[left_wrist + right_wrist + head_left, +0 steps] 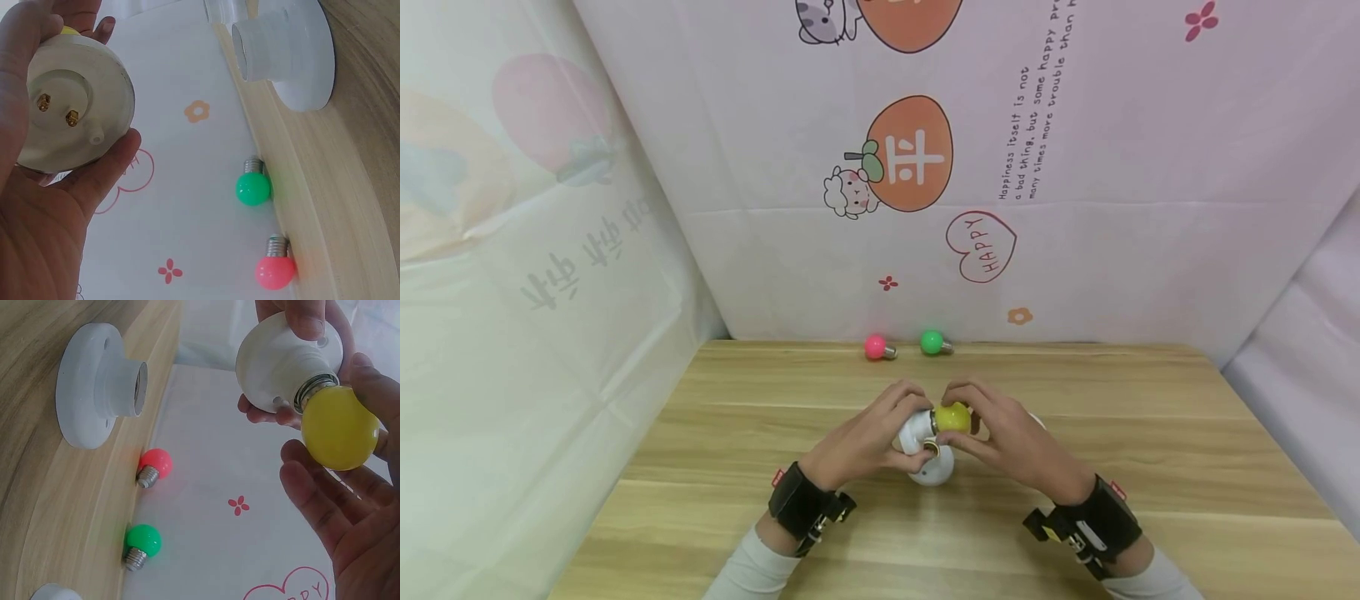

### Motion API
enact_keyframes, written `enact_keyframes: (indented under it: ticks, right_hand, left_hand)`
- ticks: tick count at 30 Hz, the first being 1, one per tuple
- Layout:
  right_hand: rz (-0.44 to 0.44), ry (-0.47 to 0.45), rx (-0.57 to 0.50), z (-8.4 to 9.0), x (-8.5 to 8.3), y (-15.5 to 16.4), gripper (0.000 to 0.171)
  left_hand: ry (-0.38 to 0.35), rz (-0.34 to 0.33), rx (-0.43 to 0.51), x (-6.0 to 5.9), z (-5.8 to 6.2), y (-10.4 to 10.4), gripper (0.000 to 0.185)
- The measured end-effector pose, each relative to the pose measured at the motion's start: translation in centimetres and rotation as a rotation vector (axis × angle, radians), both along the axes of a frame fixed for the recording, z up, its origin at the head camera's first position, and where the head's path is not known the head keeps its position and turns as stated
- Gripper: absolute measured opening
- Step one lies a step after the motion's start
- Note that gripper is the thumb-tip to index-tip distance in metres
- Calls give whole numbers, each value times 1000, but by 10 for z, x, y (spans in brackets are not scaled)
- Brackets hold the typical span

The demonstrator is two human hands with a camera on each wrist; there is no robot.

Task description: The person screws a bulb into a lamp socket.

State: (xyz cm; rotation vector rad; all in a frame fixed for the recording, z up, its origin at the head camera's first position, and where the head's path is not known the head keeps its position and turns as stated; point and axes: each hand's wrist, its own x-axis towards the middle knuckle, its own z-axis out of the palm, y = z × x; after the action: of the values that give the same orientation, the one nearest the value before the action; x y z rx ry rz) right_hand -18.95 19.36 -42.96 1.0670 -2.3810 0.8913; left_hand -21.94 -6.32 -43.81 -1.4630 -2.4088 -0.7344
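My left hand [868, 437] grips a white lamp socket [917, 429] just above the table's middle. Its round base, with two brass terminals, faces the left wrist camera [75, 103]. A yellow bulb [952, 417] sits with its metal thread in the mouth of that socket [287, 359]. My right hand [1000, 433] holds this yellow bulb [337, 428], thumb and fingers curled round the globe. A second white socket [932, 472] stands on the table right below both hands, mouth empty [94, 394].
A pink bulb [875, 347] and a green bulb [932, 342] lie at the table's far edge against the printed backdrop. Another white piece [53, 592] peeks out beside my right hand. The wooden table [700, 467] is walled by sheeting on the left, back and right.
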Motion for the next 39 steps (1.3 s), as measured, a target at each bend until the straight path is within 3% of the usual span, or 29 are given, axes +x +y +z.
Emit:
enact_keyframes:
  ticks: [12,39]
  right_hand:
    - [43,6,19,-2,-2,2,55]
    - [-18,-113,15,-4,-1,3,34]
  left_hand:
    - [-29,-1,4,-3,-4,-2,52]
    - [9,2,-13,2,-1,-2,51]
